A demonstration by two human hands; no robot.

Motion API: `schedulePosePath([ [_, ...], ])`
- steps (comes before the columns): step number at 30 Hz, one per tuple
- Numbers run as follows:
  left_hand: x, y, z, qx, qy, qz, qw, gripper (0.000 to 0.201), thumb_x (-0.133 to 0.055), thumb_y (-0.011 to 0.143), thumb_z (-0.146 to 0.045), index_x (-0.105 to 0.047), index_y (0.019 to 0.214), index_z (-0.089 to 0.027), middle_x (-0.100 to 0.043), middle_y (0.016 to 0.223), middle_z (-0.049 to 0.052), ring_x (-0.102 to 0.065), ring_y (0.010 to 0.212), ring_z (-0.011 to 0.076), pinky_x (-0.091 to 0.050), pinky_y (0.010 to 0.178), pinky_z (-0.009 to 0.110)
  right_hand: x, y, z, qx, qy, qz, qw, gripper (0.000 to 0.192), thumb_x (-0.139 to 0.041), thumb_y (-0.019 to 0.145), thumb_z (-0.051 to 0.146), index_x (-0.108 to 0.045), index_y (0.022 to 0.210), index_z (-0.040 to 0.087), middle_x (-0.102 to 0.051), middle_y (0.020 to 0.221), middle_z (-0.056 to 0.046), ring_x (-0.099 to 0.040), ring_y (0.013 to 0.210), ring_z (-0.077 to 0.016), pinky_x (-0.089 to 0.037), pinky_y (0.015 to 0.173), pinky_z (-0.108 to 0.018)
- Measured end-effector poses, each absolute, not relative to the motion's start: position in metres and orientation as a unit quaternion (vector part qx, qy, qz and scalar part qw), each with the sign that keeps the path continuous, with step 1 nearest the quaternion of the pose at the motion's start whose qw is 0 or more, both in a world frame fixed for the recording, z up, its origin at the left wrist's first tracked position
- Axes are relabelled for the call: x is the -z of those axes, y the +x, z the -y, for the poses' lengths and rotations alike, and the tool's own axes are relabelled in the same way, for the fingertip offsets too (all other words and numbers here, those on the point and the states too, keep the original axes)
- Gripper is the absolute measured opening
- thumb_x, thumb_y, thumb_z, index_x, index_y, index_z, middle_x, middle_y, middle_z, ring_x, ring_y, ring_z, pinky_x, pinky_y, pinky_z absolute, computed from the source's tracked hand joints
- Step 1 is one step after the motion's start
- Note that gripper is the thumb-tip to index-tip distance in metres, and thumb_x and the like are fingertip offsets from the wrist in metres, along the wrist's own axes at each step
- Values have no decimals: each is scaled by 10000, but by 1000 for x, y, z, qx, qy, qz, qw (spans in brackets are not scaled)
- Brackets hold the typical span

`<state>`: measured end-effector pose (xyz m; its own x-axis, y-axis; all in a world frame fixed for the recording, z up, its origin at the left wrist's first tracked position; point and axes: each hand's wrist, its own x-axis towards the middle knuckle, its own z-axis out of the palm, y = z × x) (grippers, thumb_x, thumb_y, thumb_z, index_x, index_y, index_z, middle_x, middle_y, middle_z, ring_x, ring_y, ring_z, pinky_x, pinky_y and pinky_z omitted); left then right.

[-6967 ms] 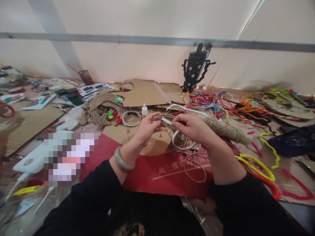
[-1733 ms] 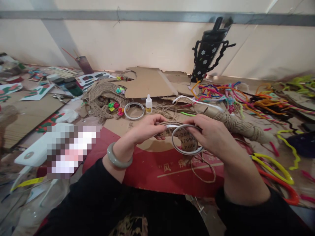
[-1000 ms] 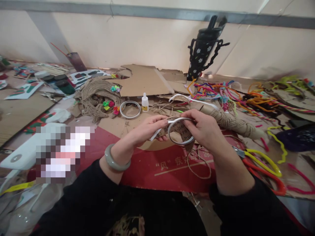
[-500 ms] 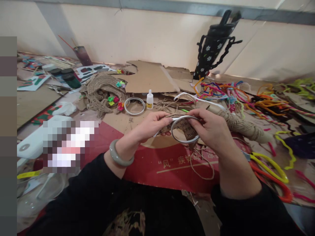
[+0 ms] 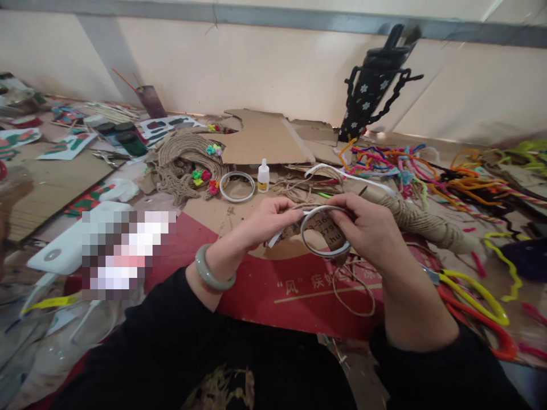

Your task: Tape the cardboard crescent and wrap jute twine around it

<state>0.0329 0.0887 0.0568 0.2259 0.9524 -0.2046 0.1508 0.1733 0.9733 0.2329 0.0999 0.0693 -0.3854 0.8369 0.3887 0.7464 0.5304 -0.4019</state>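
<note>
My right hand (image 5: 366, 225) pinches a white ring (image 5: 327, 254) at its upper right edge, with thumb and fingers closed. My left hand (image 5: 273, 221) is closed at the ring's upper left, pinching a narrow white strip (image 5: 276, 238) whose loose end hangs below the fingers. Between both hands, jute twine (image 5: 315, 204) runs along the top of the ring. A loop of twine (image 5: 359, 314) hangs under my right hand over the red printed board (image 5: 256, 296). Whether the twine is stuck to the ring I cannot tell.
Beyond my hands are a second ring (image 5: 237, 199), a small glue bottle (image 5: 263, 177) and a twine-covered piece with flowers (image 5: 183, 149). At right lie a twine spool (image 5: 427, 219), scissors (image 5: 478, 296) and pipe cleaners (image 5: 397, 162). A black tumbler (image 5: 370, 85) stands behind; a power bank (image 5: 72, 239) lies left.
The view has shifted slightly, so the whole scene sits a little lower and further right. My hands keep their hold on the ring and strip; more of the strip's loose end shows.
</note>
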Motion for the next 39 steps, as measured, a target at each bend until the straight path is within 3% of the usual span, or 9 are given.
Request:
schedulePosePath([
  [8, -55, 31, -87, -323, 561, -455, 611, 209, -579, 865, -303, -548, 731, -146, -401, 500, -73, -333, 401, 32, -237, 402, 173, -70, 233, -100, -100, -458, 837, 282, 158, -527, 853, 212, -673, 914, 224, -715, 796, -25, -661, 712, -184, -507, 640, -293],
  [13, -56, 32, -88, -329, 553, -469, 605, 181, -569, 865, -284, -544, 741, -154, -403, 486, -76, -340, 392, 42, -248, 402, 176, -68, 235, -102, -94, -419, 850, 306, 165, -531, 871, 208, -683, 931, 232, -717, 937, -47, -670, 875, -204, -531, 800, -346],
  [17, -59, 32, -87, -324, 561, -471, 599, 177, -546, 873, -244, -547, 728, -143, -450, 506, -66, -349, 404, 33, -270, 420, 169, -69, 238, -103, -92, -405, 860, 296, 175, -530, 876, 208, -693, 931, 237, -708, 944, -45, -665, 894, -203, -529, 826, -356],
  [23, -51, 30, -90, -338, 604, -463, 554, 205, -543, 862, -274, -561, 709, -138, -531, 581, -25, -424, 480, 47, -315, 469, 185, -70, 243, -101, -51, -405, 865, 290, 191, -536, 884, 239, -712, 958, 238, -652, 871, -64, -641, 842, -227, -524, 733, -365],
  [27, -45, 29, -93, -342, 623, -477, 518, 197, -537, 846, -297, -541, 714, -151, -488, 544, -36, -396, 451, 57, -287, 441, 203, -70, 248, -101, -29, -389, 880, 271, 215, -530, 889, 266, -714, 989, 215, -629, 820, -67, -630, 760, -226, -500, 640, -354],
  [39, -54, 29, -91, -402, 573, -531, 477, 174, -558, 810, -236, -520, 662, -153, -515, 539, -40, -446, 482, 55, -328, 473, 189, -69, 248, -105, -111, -412, 856, 291, 198, -562, 871, 269, -716, 983, 214, -719, 809, -33, -662, 698, -179, -508, 642, -291],
])
